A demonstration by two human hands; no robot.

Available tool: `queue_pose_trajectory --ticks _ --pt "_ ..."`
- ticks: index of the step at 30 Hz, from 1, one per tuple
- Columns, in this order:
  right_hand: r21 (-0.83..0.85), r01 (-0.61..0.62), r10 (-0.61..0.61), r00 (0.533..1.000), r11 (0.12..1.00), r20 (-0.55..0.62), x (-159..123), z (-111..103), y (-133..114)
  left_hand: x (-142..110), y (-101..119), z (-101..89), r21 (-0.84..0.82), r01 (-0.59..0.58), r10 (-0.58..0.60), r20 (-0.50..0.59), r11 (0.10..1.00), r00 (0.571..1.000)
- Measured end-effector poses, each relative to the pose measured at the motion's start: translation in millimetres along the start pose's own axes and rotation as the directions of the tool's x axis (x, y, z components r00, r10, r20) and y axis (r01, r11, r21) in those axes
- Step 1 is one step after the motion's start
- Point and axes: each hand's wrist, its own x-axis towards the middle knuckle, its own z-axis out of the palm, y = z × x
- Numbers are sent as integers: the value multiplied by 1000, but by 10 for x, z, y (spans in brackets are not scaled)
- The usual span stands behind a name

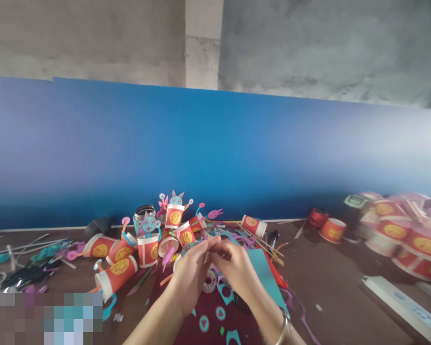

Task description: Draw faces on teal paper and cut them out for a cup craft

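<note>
My left hand (pixel 191 272) and my right hand (pixel 234 264) meet over the middle of the table, fingertips pressed together. Both are closed, and whatever lies between the fingers is hidden. Just below them is a white roll of tape (pixel 209 282). A turquoise paper piece with a hole (pixel 225 292) lies by my right wrist. Two small turquoise discs, one a heart disc (pixel 204 323), rest on a dark red sheet (pixel 187 330). Beyond my left hand stands a red paper cup (pixel 148 250) with a turquoise cat-like face and straw arms.
Several red cups, such as a tipped cup (pixel 117 274), crowd the left. Turquoise paper (pixel 267 275) lies beside my right forearm. To the right are a power strip (pixel 402 302), a single cup (pixel 333 230) and a blurred cup pile (pixel 398 230). A blue partition (pixel 215 153) closes off the back.
</note>
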Motion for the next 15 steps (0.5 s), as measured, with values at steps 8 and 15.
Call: queue_pose_trajectory --ticks 8,15 --pt "66 -19 15 998 998 63 51 -5 30 -45 67 24 13 1 -1 8 1000 1000" --pt "135 -42 35 998 990 52 30 -42 0 -19 10 -32 51 -34 32 40 998 999"
